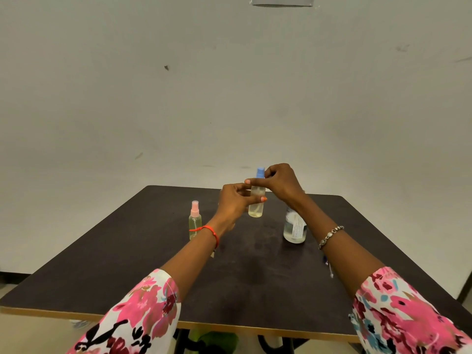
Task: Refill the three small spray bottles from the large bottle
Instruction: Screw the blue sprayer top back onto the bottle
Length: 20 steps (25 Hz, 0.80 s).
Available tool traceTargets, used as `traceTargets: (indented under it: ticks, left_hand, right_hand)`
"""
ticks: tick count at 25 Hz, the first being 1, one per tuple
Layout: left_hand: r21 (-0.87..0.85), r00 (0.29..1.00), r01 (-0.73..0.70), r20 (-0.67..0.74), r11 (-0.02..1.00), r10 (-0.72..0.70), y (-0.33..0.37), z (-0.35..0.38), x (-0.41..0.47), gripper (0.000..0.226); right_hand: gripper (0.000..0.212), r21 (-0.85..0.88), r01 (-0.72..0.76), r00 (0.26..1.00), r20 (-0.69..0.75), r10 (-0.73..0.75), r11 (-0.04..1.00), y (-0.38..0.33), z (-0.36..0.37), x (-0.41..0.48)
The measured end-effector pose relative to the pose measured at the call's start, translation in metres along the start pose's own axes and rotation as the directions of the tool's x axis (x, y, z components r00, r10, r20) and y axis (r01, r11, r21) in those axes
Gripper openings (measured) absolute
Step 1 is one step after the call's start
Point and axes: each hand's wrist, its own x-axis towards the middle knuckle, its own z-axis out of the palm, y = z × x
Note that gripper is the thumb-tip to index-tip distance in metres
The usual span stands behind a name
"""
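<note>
My left hand (pixel 233 203) grips the body of a small clear spray bottle with a blue top (pixel 256 200), held upright above the dark table (pixel 143 264). My right hand (pixel 279 183) pinches the blue spray head from the right. A second small spray bottle with a pink top (pixel 195 221) stands upright on the table to the left, holding pale yellowish liquid. The large clear bottle with a white label (pixel 295 229) stands on the table under my right wrist; its top is hidden by my arm. A third small bottle is not visible.
A small clear item with a blue end (pixel 328 267) lies on the table just beside my right forearm. The table's front edge runs along the bottom, with a green object (pixel 217 341) on the floor under it. A plain wall stands behind.
</note>
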Motion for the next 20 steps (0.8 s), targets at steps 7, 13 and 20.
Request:
traceTargets:
  ticks: [7,13,20]
  left_hand:
    - [0.001,0.999,0.048,0.019,0.999,-0.048,-0.008,0.006,0.000,0.030]
    - [0.012,0.999,0.038,0.017,0.999,-0.039,-0.017,0.009,0.001,0.037]
    - [0.030,0.997,0.065,-0.030,0.997,-0.065,-0.042,0.019,0.001,0.037]
  right_hand:
    - [0.032,-0.024,0.023,0.998,0.067,-0.021,0.999,0.013,0.001,0.002]
    - [0.023,0.094,0.048,0.962,0.265,-0.071,0.994,0.021,-0.018,0.003]
    - [0.024,0.022,0.023,0.995,0.096,-0.025,0.999,0.043,0.004,-0.006]
